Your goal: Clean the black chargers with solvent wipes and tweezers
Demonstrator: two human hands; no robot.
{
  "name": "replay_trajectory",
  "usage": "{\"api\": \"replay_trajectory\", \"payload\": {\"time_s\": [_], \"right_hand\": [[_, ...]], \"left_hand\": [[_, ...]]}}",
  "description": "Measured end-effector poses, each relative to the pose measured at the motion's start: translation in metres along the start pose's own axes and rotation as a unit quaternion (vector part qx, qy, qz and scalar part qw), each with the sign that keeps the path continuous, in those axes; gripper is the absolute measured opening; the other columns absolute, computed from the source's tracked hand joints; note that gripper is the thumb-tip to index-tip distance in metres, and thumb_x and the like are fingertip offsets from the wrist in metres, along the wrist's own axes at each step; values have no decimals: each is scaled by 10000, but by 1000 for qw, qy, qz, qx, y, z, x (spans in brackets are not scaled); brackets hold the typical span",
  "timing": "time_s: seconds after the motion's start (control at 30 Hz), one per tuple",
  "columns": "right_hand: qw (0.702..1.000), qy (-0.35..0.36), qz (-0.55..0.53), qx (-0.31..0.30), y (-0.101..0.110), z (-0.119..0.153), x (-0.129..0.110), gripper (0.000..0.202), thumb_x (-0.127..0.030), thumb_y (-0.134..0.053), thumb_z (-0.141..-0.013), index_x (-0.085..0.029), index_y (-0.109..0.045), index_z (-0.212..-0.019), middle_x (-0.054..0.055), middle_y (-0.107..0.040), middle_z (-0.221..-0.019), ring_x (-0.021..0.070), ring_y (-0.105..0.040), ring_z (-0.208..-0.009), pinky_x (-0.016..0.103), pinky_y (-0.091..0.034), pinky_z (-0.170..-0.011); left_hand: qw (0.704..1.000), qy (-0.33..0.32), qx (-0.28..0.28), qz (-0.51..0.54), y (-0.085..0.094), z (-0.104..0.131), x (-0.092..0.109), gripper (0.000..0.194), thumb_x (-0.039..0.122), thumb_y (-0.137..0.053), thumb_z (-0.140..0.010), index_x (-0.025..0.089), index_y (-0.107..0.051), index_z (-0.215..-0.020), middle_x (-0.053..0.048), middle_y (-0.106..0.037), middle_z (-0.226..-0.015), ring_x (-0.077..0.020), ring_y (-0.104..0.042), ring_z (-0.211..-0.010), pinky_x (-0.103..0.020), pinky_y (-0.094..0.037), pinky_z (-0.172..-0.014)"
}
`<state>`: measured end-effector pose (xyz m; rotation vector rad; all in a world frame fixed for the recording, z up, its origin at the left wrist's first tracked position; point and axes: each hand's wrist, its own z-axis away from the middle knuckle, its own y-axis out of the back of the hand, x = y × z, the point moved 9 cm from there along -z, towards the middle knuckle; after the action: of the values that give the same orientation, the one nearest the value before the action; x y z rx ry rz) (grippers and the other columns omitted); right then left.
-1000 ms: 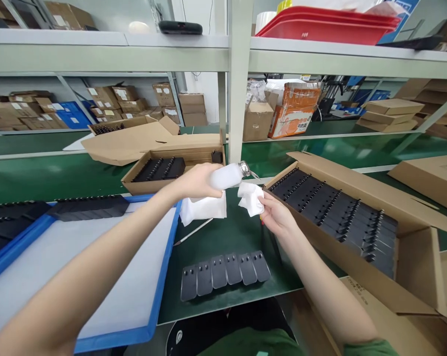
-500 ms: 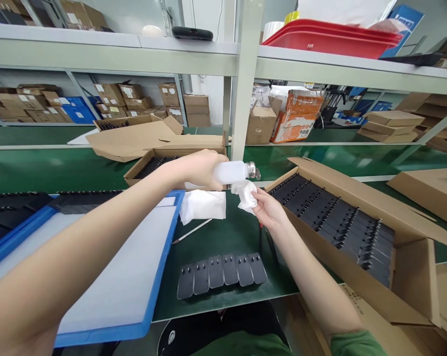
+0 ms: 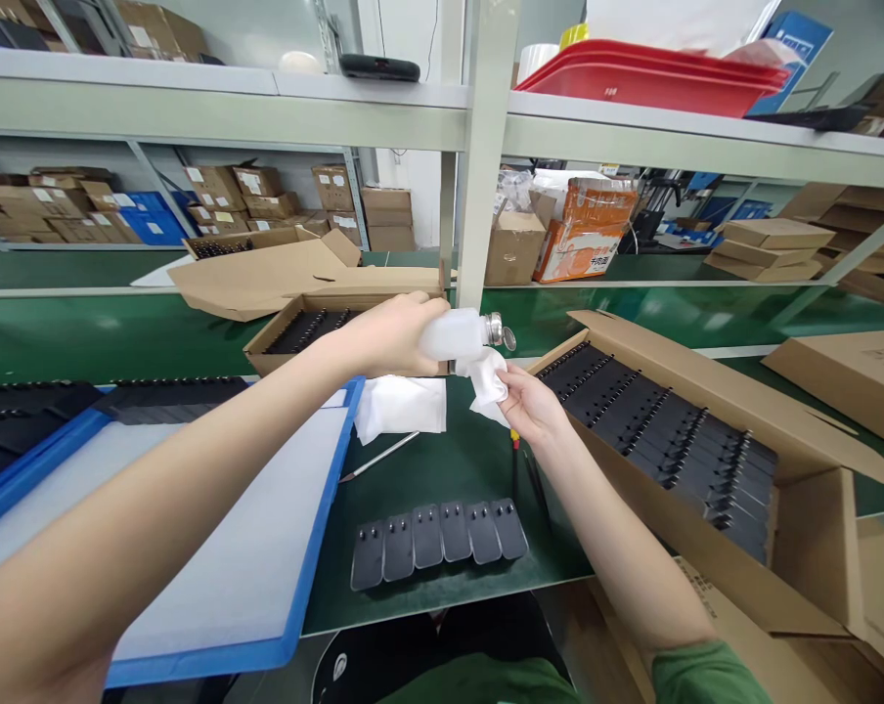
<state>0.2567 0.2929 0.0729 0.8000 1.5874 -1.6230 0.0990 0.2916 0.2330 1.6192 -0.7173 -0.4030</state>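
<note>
My left hand (image 3: 402,334) is wrapped round a translucent white bottle (image 3: 455,335) with a metal top, its lid flipped up. The bottle lies nearly level, its neck pointing right. Just below the neck, my right hand (image 3: 530,403) pinches a crumpled white wipe (image 3: 488,381) between thumb and fingers. Folded white wipes (image 3: 402,406) lie on the green bench under my left hand. Nearer to me, a row of several dark rectangular pieces (image 3: 440,536), each with two small studs, rests on the bench.
An open carton (image 3: 809,548) of black parts stands at the right. A blue-rimmed white tray (image 3: 295,606) fills the left. A thin metal tool (image 3: 379,457) and a red-and-yellow-handled tool (image 3: 515,440) lie on the bench. Behind are another carton (image 3: 266,362) and a shelf post (image 3: 482,166).
The bottle has tilted slightly, its neck dipping a little nearer the wipe. My right hand and the wipe have shifted only slightly.
</note>
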Motion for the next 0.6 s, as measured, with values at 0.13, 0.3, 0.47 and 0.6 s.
{"api": "replay_trajectory", "payload": {"time_s": [0.13,0.3,0.47,0.6], "right_hand": [[1000,4,15,-5,-3,2,-3,131,-254,-673,-974,-136,-678,-1032,50,-711,-1077,163,-700,-939,343,-609,-827],[999,6,34,0,0,7,-8,55,-170,-663,-941,-145,-690,-982,39,-745,-1005,161,-721,-911,334,-618,-845],[998,18,54,25,13,12,-17,173,-93,-613,-847,-199,-715,-937,39,-772,-996,167,-743,-953,268,-620,-901],[995,29,83,42,25,22,-26,181,-127,-640,-806,-212,-720,-945,48,-778,-1006,201,-741,-1036,307,-616,-954]], "left_hand": [[999,1,13,37,-9,-2,-7,602,525,-771,-637,201,-640,-1127,-126,-668,-1081,-365,-636,-1018,-383,-476,-831],[991,26,37,127,-39,-2,-17,593,432,-781,-635,199,-612,-1153,-106,-700,-1140,-344,-647,-1052,-378,-485,-848],[965,72,77,239,-86,-4,-30,682,497,-782,-684,187,-563,-1251,-123,-679,-1290,-354,-638,-1170,-408,-508,-904],[940,101,104,310,-125,-10,-42,854,547,-792,-701,167,-470,-1395,-158,-619,-1417,-361,-600,-1280,-429,-498,-997]]}}
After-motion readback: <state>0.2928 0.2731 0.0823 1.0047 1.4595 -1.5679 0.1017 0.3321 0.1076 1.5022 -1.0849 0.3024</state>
